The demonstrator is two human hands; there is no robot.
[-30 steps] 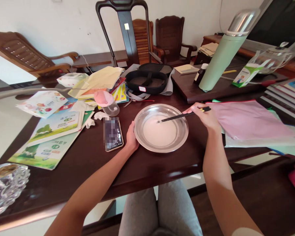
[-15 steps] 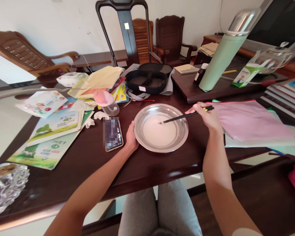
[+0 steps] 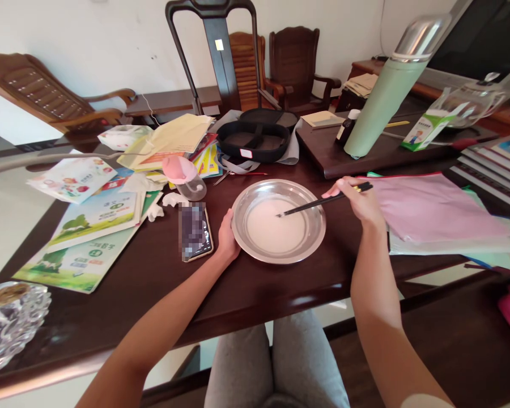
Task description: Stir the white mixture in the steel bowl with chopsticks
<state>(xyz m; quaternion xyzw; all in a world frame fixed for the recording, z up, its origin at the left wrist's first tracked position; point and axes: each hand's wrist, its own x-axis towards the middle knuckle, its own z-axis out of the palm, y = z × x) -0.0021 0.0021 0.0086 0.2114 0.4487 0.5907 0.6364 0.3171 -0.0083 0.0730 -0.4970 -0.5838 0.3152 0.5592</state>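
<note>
A shiny metal basin with white liquid in it sits on the dark wooden table in front of me. My left hand grips the basin's left rim. My right hand is closed on a pair of black chopsticks. Their tips reach into the white liquid near the basin's middle. A phone lies flat just left of my left hand.
Books and papers are strewn over the table's left. A pink-lidded cup and a black case stand behind the basin. At right are a pink folder and a green flask; a glass dish sits near left.
My right hand and the chopsticks have shifted slightly to the right, and the tips moved a little rightward in the liquid. My left hand has stayed on the rim.
</note>
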